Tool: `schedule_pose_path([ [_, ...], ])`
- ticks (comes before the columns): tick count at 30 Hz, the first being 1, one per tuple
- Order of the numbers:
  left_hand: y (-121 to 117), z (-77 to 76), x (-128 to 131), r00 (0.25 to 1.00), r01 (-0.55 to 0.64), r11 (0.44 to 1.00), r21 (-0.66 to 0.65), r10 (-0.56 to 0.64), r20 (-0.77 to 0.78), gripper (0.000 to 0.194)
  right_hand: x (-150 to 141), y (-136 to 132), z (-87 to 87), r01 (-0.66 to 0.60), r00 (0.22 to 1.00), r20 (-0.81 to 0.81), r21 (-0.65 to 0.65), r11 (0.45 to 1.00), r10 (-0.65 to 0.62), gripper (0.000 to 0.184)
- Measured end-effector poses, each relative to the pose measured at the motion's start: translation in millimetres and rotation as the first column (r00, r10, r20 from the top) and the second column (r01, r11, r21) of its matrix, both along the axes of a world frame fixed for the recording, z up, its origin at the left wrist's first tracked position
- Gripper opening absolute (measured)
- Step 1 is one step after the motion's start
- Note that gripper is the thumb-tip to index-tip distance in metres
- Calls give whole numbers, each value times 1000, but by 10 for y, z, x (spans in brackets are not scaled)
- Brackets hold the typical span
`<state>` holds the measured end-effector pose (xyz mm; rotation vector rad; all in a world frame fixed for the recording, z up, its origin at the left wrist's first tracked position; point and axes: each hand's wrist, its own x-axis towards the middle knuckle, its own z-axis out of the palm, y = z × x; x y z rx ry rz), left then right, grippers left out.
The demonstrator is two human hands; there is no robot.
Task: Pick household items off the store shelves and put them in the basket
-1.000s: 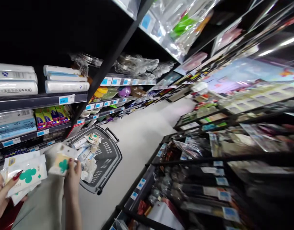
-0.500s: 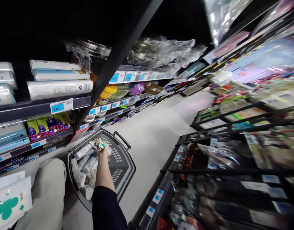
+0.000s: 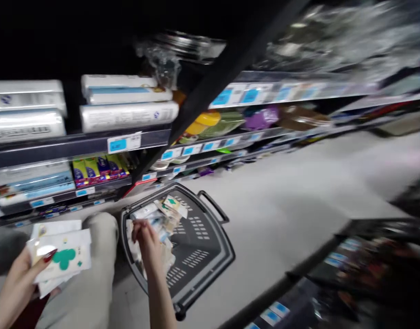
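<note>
My left hand (image 3: 23, 283) grips a stack of white packets (image 3: 61, 256) printed with a green clover, at the lower left. My right hand (image 3: 146, 235) hovers over the near end of a dark grey shopping basket (image 3: 199, 237) on the floor, fingers curled, among the white packets and tubes (image 3: 155, 217) piled inside; whether it holds one is unclear. Another clover packet (image 3: 173, 204) lies on top of the pile. My knee in light trousers (image 3: 93, 274) sits between the hands.
Dark shelves on the left carry white rolls (image 3: 127, 114), small yellow and purple boxes (image 3: 98, 167) and blue price tags (image 3: 124, 144). Pale floor (image 3: 299, 192) runs down the aisle. A second dark shelf unit (image 3: 350, 269) stands at the lower right.
My right hand carried a clover packet from beside the stack out to the basket, then drew back to the basket's near end. The view swung left and lower.
</note>
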<state>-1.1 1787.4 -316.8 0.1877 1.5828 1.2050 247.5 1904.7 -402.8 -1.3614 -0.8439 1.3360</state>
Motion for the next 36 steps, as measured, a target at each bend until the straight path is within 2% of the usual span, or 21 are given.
schedule_pose_path([
  [1, 8, 56, 10, 999, 32, 999, 20, -32, 29, 65, -213, -233, 176, -161, 986, -39, 31, 986, 162, 42],
  [2, 2, 104, 12, 996, 68, 997, 32, -70, 61, 67, -403, -444, 352, -259, 963, -58, 45, 965, 261, 39],
  [4, -49, 183, 2, 990, 106, 992, 69, -112, 87, 68, -696, -762, 661, -382, 921, -58, 52, 923, 385, 34],
  [7, -192, 285, -29, 987, 124, 981, 146, -138, 87, 65, -944, -968, 968, -428, 903, -45, 5, 904, 428, 35],
  [12, -425, 419, -138, 983, 96, 952, 292, -136, 120, 65, -1100, -1078, 1212, -393, 919, -6, 51, 918, 394, 36],
  [16, -545, 514, -264, 983, 5, 954, 301, -60, 174, 72, -1130, -1182, 1240, -336, 940, -18, 146, 931, 342, 32],
  [19, -607, 586, -353, 980, -45, 960, 276, -11, 199, 74, -1134, -1239, 1172, -326, 943, 5, 216, 920, 332, 46],
  [21, -633, 619, -400, 982, -90, 959, 270, 39, 186, 71, -1150, -1265, 1117, -186, 957, -167, 266, 946, 235, 47],
  [23, -644, 634, -433, 983, -127, 953, 276, 84, 164, 65, -1167, -1274, 1088, -24, 901, -408, 290, 957, 146, 41],
  [24, -645, 637, -444, 983, -136, 950, 280, 96, 153, 62, -1169, -1274, 1093, 3, 877, -459, 293, 956, 139, 40],
  [27, -639, 645, -460, 986, -136, 955, 265, 103, 133, 62, -1138, -1282, 1186, -77, 922, -346, 277, 958, 175, 42],
  [30, -620, 662, -448, 985, -144, 956, 257, 115, 125, 66, -1072, -1338, 1309, -104, 988, -87, 263, 959, 131, 39],
  [32, -592, 667, -428, 986, -142, 956, 256, 113, 125, 67, -1016, -1378, 1334, -100, 993, 92, 305, 947, 75, 38],
  [34, -559, 659, -407, 987, -134, 960, 245, 107, 121, 68, -926, -1374, 1280, -79, 980, 197, 337, 938, 12, 37],
  [36, -536, 639, -394, 987, -137, 966, 221, 114, 111, 68, -763, -1277, 1134, 2, 975, 210, 297, 955, -67, 36],
])
